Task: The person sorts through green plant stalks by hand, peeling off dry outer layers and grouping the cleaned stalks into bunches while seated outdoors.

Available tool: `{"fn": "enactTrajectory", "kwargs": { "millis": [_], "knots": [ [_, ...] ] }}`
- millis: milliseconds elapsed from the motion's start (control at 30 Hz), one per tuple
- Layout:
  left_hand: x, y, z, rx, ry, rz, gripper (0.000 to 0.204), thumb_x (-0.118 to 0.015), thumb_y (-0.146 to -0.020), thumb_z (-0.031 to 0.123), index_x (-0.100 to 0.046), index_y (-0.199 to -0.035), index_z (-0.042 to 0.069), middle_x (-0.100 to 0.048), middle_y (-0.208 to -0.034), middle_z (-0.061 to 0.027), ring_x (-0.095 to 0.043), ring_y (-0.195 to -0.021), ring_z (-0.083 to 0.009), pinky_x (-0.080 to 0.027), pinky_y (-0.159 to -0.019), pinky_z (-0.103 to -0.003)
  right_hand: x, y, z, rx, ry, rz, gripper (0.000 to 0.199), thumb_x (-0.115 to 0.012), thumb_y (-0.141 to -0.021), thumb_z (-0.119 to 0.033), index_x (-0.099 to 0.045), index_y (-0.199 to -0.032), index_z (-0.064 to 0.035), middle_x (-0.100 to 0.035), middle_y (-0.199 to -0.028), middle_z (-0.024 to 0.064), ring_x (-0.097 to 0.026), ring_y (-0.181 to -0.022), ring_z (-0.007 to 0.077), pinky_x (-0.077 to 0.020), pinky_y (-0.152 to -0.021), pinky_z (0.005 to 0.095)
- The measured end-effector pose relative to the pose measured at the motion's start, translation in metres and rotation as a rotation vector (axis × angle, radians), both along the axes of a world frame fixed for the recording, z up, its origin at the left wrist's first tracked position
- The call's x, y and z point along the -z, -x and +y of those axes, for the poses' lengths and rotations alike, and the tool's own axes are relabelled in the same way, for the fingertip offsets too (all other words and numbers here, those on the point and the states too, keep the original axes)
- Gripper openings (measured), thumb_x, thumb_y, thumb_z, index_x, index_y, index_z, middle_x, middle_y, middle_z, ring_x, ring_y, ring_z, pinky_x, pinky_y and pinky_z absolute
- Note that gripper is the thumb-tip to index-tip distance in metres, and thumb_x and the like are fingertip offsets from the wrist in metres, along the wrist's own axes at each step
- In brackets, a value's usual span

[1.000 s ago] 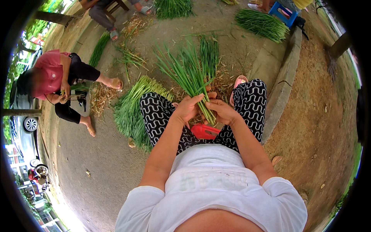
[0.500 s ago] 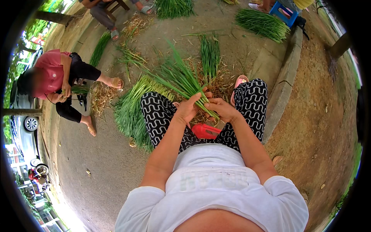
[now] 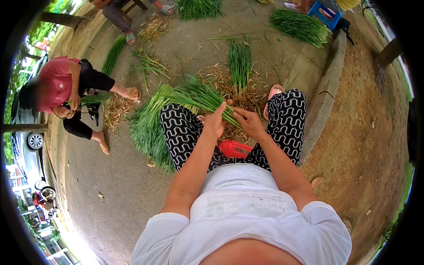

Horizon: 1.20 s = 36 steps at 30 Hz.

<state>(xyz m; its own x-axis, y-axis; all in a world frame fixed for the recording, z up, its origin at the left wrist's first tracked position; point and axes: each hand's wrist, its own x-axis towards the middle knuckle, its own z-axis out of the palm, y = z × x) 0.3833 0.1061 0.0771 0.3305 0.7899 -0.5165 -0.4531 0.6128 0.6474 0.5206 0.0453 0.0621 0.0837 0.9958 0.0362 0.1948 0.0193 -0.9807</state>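
Two hands meet over the knees: the left hand is closed around a bunch of green onions whose leaves point far-left, and the right hand seems to pinch its root end. A red stool sits beneath; a green onion pile lies left.

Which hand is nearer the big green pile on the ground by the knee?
Left. The left hand grips the bunch just right of the pile; the right hand pinches the bunch's base, farther right.
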Motion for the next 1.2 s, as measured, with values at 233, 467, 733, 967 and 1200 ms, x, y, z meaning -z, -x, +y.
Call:
{"fn": "enactTrajectory", "kwargs": {
  "millis": [233,467,733,967,1200],
  "knots": [
    [-0.002,0.005,0.002,-0.029,0.031,0.028,0.022,-0.057,-0.086,0.018,-0.055,-0.105,0.009,-0.059,-0.107,-0.0047,-0.057,-0.094,-0.0210,-0.048,-0.081,-0.040,-0.006,-0.016,0.005,0.152,0.088,-0.053,0.022,-0.055,-0.087,-0.019,-0.060,-0.096,0.0017,-0.061,-0.073,0.0038,-0.054,-0.067,0.0087,-0.0439,-0.061,0.0230],
    [-0.003,0.017,0.008,-0.048,-0.011,0.048,0.021,-0.059,-0.085,0.018,-0.054,-0.103,0.009,-0.060,-0.104,-0.0057,-0.059,-0.094,-0.0230,-0.052,-0.075,-0.040,-0.013,-0.030,0.016,0.574,0.027,0.249,0.025,-0.061,-0.084,-0.019,-0.060,-0.097,0.0024,-0.061,-0.088,0.0072,-0.054,-0.074,0.0117,-0.0450,-0.066,0.0245],
    [0.005,0.010,0.006,-0.076,-0.167,0.088,0.021,-0.061,-0.082,0.013,-0.054,-0.101,0.006,-0.062,-0.099,-0.0089,-0.062,-0.082,-0.0227,-0.054,-0.068,-0.035,-0.005,-0.004,0.003,-0.135,-0.086,-0.145,0.021,-0.061,-0.080,-0.010,-0.060,-0.099,-0.0006,-0.061,-0.087,0.0081,-0.057,-0.076,0.0134,-0.0452,-0.068,0.0250],
    [-0.003,0.012,0.010,0.014,-0.112,0.126,0.022,-0.062,-0.081,0.010,-0.054,-0.100,0.003,-0.063,-0.096,-0.0113,-0.062,-0.079,-0.0217,-0.054,-0.065,-0.033,-0.006,-0.009,0.000,-0.213,0.114,0.047,0.023,-0.058,-0.080,-0.007,-0.060,-0.102,-0.0026,-0.062,-0.088,0.0118,-0.060,-0.076,0.0168,-0.0458,-0.069,0.0270],
    [0.054,0.014,0.008,0.096,-0.135,0.449,0.033,-0.064,-0.080,0.015,-0.055,-0.107,-0.001,-0.062,-0.098,-0.0131,-0.060,-0.082,-0.0216,-0.051,-0.069,-0.034,-0.001,-0.012,-0.006,-0.312,-0.078,-0.356,0.040,-0.058,-0.076,-0.011,-0.052,-0.116,-0.0072,-0.060,-0.096,0.0180,-0.058,-0.086,0.0343,-0.0466,-0.073,0.0390]
  ]
}}
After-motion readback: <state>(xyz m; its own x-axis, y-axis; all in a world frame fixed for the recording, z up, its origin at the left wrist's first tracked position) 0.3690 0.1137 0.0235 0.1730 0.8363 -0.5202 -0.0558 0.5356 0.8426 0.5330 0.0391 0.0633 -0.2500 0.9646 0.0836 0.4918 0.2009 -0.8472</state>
